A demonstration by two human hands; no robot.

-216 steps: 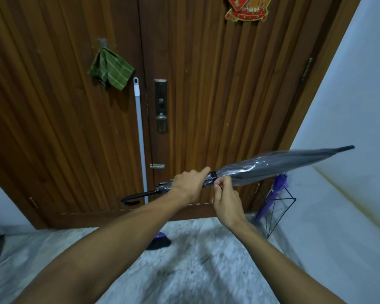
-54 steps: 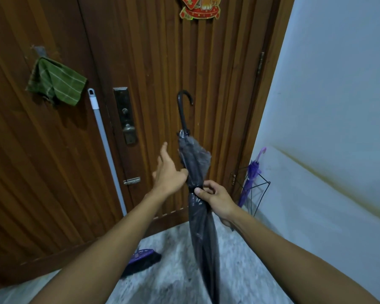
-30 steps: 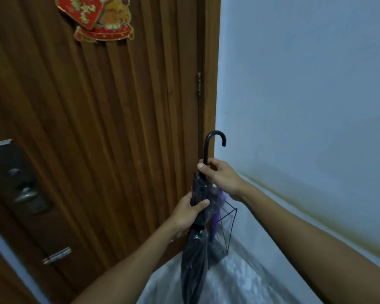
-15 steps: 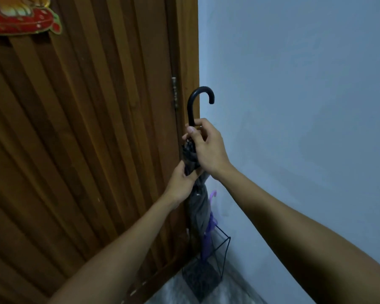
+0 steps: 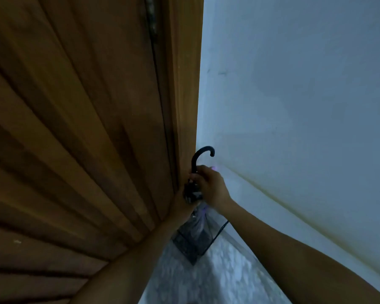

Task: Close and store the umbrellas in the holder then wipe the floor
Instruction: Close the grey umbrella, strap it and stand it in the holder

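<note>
While your right hand grips the black umbrella below its hooked handle and your left hand clasps its folded canopy, it stands in the wire holder beside a purple umbrella; release it; floor wiping remains.

The black umbrella is folded shut and held upright in the corner where the wooden door frame meets the pale wall. Its hooked black handle is turned to the right at the top. Its grey, glossy canopy is gathered close to the shaft, and the lower end is set inside the black wire holder on the floor. A little purple, seemingly of a second umbrella, is seen just beside it in the holder.
</note>
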